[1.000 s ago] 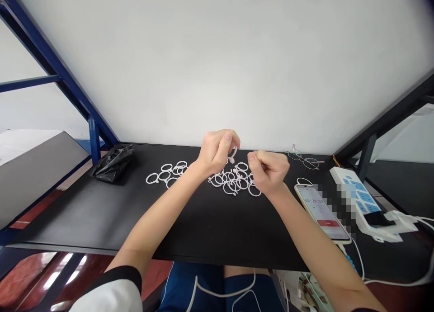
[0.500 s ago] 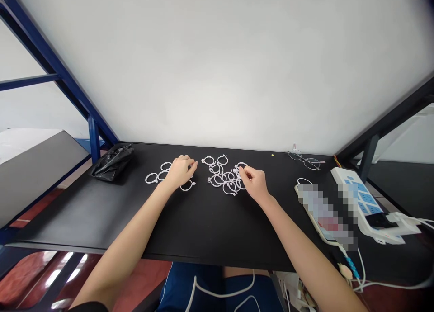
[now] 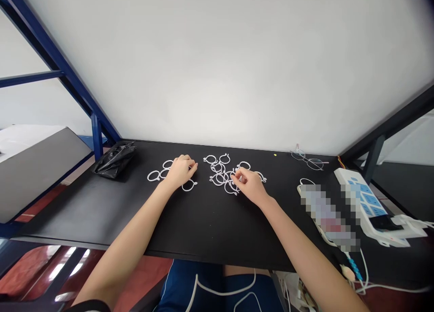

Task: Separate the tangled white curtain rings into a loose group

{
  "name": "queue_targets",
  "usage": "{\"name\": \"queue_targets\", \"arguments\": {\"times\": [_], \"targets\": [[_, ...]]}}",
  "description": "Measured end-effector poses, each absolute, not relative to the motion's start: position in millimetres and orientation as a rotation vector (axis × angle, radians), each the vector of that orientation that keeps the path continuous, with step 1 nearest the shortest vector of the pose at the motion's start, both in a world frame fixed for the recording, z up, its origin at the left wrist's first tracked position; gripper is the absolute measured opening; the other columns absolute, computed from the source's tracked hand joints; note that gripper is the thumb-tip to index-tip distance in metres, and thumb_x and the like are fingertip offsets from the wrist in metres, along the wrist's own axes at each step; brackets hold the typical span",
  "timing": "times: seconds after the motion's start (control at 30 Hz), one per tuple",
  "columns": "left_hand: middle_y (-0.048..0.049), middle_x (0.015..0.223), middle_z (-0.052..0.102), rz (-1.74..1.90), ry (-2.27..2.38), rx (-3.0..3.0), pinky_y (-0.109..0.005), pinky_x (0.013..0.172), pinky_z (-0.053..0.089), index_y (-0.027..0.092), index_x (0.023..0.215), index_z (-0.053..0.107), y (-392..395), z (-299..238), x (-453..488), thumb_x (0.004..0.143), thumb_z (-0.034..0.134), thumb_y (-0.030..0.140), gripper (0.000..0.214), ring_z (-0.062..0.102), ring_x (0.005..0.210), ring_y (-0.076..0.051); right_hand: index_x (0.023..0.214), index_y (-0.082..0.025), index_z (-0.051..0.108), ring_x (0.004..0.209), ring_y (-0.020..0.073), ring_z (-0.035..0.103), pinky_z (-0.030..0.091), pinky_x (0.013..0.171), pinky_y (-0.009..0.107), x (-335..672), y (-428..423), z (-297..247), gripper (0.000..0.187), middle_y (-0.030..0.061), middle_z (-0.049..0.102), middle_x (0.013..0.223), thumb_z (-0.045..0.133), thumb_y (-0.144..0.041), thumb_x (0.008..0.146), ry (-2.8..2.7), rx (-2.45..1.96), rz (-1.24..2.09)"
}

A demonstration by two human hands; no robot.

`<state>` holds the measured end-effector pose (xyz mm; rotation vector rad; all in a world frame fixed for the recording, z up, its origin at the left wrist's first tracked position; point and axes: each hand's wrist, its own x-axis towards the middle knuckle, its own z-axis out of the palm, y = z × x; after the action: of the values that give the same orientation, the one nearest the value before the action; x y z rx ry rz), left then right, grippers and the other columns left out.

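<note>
My left hand [image 3: 183,169] is curved low over a loose group of white rings [image 3: 153,176] on the left, thumb and fingers apart. One white open ring [image 3: 188,186] lies just right of its wrist. My right hand [image 3: 248,183] reaches from the right into a tangled pile of thin white rings [image 3: 220,179] with small knobbed ends. Its thumb and forefinger are slightly apart at the pile's right side, with no lifted ring visible between them. Another white ring [image 3: 261,176] shows just beyond the back of this hand, partly hidden by it.
A crumpled black plastic bag [image 3: 114,160] lies at the left of the black table [image 3: 203,226]. On the right are eyeglasses [image 3: 315,163], a blurred-out phone [image 3: 327,217] with a cable, and a white power strip [image 3: 368,199] with plugs. A white wall [image 3: 217,77] stands behind.
My right hand has shifted slightly left and down into the pile, its fingers opening a little. A ring now shows to its right. The left hand stays nearly in place.
</note>
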<state>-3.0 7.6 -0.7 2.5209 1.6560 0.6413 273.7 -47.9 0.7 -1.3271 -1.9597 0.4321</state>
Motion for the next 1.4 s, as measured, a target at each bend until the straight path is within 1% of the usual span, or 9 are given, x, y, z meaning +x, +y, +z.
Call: {"name": "queue_targets", "arguments": {"times": [0.07,0.13,0.27,0.4,0.47,0.63,0.9,1.07,1.4], "targets": [[-0.0071,0.085,0.063,0.655,1.655,2.528,-0.036,0.079,0.042,0.017,0.070,0.061,6.2,1.1,-2.6,0.093,0.041,0.031,0.033,0.055,0.083,-0.022,0.075,-0.021,0.053,0.048,0.0103,0.044,0.040,0.059,0.025,272.8,-48.8,2.0,0.014,-0.0056,0.050,0.056,0.058,-0.030,0.084,-1.999,-1.334,0.420],[-0.0070,0.085,0.063,0.683,1.644,2.534,-0.037,0.080,0.042,0.017,0.074,0.061,3.4,3.3,-0.1,0.093,0.042,0.030,0.030,0.055,0.083,-0.022,0.077,-0.021,0.056,0.048,0.0108,0.045,0.040,0.059,0.026,271.7,-49.6,3.1,0.009,-0.0051,0.051,0.057,0.059,-0.028,0.083,-2.039,-1.342,0.398],[-0.0069,0.091,0.062,0.757,1.477,2.602,-0.038,0.082,0.044,0.018,0.089,0.062,-8.3,7.0,15.0,0.093,0.044,0.027,0.020,0.055,0.087,-0.022,0.080,-0.021,0.058,0.048,0.0110,0.046,0.039,0.057,0.026,270.3,-50.5,4.0,0.004,-0.0041,0.054,0.060,0.059,-0.024,0.082,-2.089,-1.364,0.375],[-0.0081,0.102,0.060,0.711,1.180,2.726,-0.037,0.084,0.046,0.019,0.107,0.062,-22.7,6.1,34.2,0.093,0.049,0.026,0.020,0.054,0.094,-0.022,0.082,-0.021,0.060,0.048,0.0103,0.048,0.038,0.057,0.025,269.4,-50.7,4.3,0.002,-0.0020,0.061,0.069,0.058,-0.022,0.082,-2.112,-1.369,0.360],[-0.0081,0.101,0.058,0.672,1.104,2.749,-0.036,0.084,0.046,0.020,0.109,0.063,-27.2,4.3,40.2,0.092,0.050,0.025,0.022,0.054,0.094,-0.022,0.081,-0.021,0.061,0.048,0.0104,0.047,0.037,0.056,0.025,268.8,-51.0,4.8,0.003,-0.0025,0.060,0.065,0.057,-0.021,0.083,-2.127,-1.376,0.359],[-0.0073,0.095,0.057,0.585,1.050,2.745,-0.035,0.082,0.047,0.020,0.105,0.067,-29.8,2.1,44.8,0.093,0.049,0.023,0.022,0.053,0.090,-0.020,0.078,-0.021,0.061,0.046,0.0107,0.046,0.035,0.055,0.024,267.7,-51.4,4.9,0.007,-0.0048,0.054,0.055,0.056,-0.019,0.083,-2.120,-1.380,0.381],[-0.0060,0.087,0.058,0.563,1.005,2.735,-0.032,0.077,0.045,0.017,0.092,0.067,-28.8,2.7,46.1,0.096,0.043,0.020,0.024,0.052,0.083,-0.019,0.076,-0.020,0.060,0.048,0.0106,0.044,0.037,0.056,0.026,267.9,-49.4,0.7,0.008,-0.0034,0.053,0.061,0.055,-0.016,0.081,-2.050,-1.314,0.417],[-0.0057,0.084,0.057,0.596,0.984,2.780,-0.031,0.074,0.044,0.016,0.088,0.063,-28.2,2.3,47.1,0.097,0.040,0.019,0.024,0.050,0.080,-0.018,0.077,-0.021,0.060,0.049,0.0115,0.044,0.038,0.056,0.026,267.8,-48.6,-0.9,0.009,-0.0044,0.047,0.056,0.054,-0.017,0.083,-2.036,-1.299,0.432],[-0.0055,0.087,0.059,0.664,0.943,2.837,-0.030,0.071,0.041,0.017,0.094,0.062,-29.6,2.9,46.9,0.100,0.035,0.022,0.028,0.052,0.079,-0.017,0.076,-0.021,0.063,0.047,0.0119,0.044,0.039,0.057,0.027,269.8,-48.1,-1.6,0.010,-0.0059,0.042,0.050,0.055,-0.017,0.081,-2.034,-1.295,0.420]]}}
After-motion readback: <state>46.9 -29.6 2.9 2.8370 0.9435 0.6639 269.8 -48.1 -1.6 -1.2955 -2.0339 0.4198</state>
